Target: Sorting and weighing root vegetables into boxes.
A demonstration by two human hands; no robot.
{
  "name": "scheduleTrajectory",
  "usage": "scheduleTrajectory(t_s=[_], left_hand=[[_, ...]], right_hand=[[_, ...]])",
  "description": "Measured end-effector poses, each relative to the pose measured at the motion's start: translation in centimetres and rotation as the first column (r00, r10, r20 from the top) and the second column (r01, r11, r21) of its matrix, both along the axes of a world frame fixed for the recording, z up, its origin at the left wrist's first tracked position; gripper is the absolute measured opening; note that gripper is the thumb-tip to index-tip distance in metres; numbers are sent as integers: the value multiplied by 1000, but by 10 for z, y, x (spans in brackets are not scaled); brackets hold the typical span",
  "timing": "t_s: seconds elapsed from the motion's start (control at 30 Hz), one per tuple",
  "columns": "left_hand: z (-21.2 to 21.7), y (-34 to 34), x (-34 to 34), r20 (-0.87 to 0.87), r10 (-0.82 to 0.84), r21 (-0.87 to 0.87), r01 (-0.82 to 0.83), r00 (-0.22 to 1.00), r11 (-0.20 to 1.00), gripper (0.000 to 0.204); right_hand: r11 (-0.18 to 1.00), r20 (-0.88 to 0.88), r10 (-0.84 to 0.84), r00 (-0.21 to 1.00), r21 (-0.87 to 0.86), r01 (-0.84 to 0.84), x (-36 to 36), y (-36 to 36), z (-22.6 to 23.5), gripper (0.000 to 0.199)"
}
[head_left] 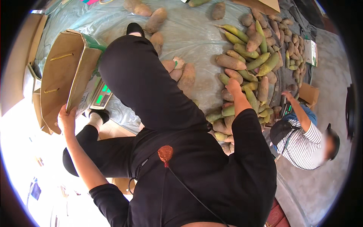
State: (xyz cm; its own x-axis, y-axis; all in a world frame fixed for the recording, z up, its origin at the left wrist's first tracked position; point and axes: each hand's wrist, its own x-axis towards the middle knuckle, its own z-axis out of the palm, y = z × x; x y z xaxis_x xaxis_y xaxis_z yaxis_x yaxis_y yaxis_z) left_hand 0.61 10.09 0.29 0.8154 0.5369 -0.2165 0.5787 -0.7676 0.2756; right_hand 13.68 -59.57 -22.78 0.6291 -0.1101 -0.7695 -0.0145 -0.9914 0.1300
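My left hand (66, 120) is closed on the near edge of an open cardboard box (62, 75), which has yellow rope loops on its inner wall. The box stands tilted on a scale (101, 96) with lit green displays. My right hand (233, 87) reaches into a heap of produce, its fingers curled at the end of a green radish (224, 78); part of the grip is hidden. Right beside the fingers lies a brownish-pink tuber (233, 75), like a sweet potato. Around them are more green radishes (269, 63) and long brown tubers (230, 62).
Plastic sheeting (189, 34) covers the floor, with loose tubers (155, 19) on it beyond my legs. At the right, another person in a striped shirt (302, 145) reaches toward a second scale (288, 108) beside a small cardboard box (309, 94). The heap extends to the far right.
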Motion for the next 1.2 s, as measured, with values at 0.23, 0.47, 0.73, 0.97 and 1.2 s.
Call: scheduleTrajectory(t_s=[0.23, 0.47, 0.73, 0.97, 1.2], left_hand=[[-7, 1, 5, -25, -18, -34, 17, 1000, 999, 20], [2, -7, 5, -65, 32, 32, -30, 997, 999, 22], [-8, 8, -6, -123, 26, 74, -17, 992, 997, 24], [-10, -3, 3, -42, 10, 74, -7, 999, 997, 20], [4, -15, 6, -158, 23, 164, 3, 987, 986, 22]], right_hand=[[966, 50, -223, 973, -126, 228, 22, 24, -10, 68], [983, -24, 58, 998, -173, -61, 14, 60, 12, 53], [938, 38, 293, 955, -203, -280, -12, 69, -26, 29], [916, 49, 350, 935, -227, -331, -20, 55, -19, 27], [969, 426, 231, 875, -17, -248, -7, 31, 21, 55]])
